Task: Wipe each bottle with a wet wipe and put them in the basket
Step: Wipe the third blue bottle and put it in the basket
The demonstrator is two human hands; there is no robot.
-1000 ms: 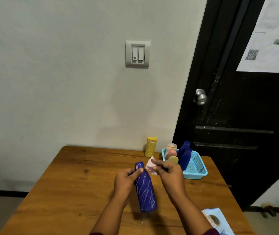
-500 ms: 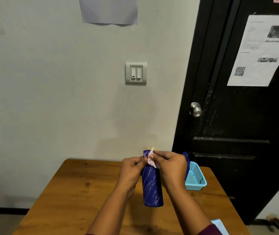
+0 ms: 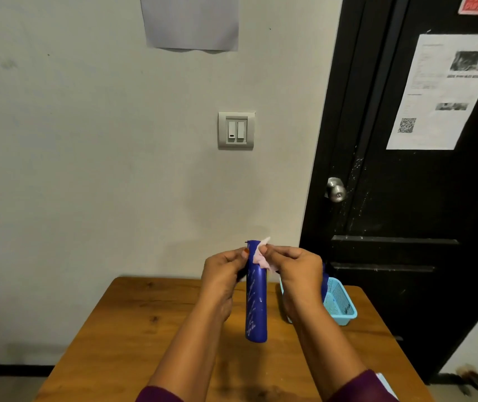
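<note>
Bottle-wiping is pictured under way at lower centre of the frame, where a tall blue bottle (image 3: 256, 300) is held upright above a wooden table (image 3: 133, 329), lifted clear of its surface. Its upper part is gripped by the left hand (image 3: 223, 274), fingers closed around the neck area, while a crumpled pale wet wipe (image 3: 263, 258) is pinched in the closed right hand (image 3: 298, 274) and pressed against the bottle's top at its right side. Just to the right, partly hidden behind the right hand and wrist, a light blue basket (image 3: 340, 303) is seen on the table near its far right edge; something dark blue is glimpsed at its near rim, but what the basket holds cannot be made out from here. The task is judged to be mid-way on this bottle: its top is being cleaned, the long body appears yet to be gone over, and placement in the basket is not yet done. How many other bottles remain cannot be told, since much of the table is screened by the arms. A pale sheet or packet (image 3: 385, 384) is cut off at the lower right corner. Behind, a light switch (image 3: 236, 130) is set on the wall at centre, and a black door (image 3: 406, 198) with a knob (image 3: 335, 190) fills the right of the frame.
</note>
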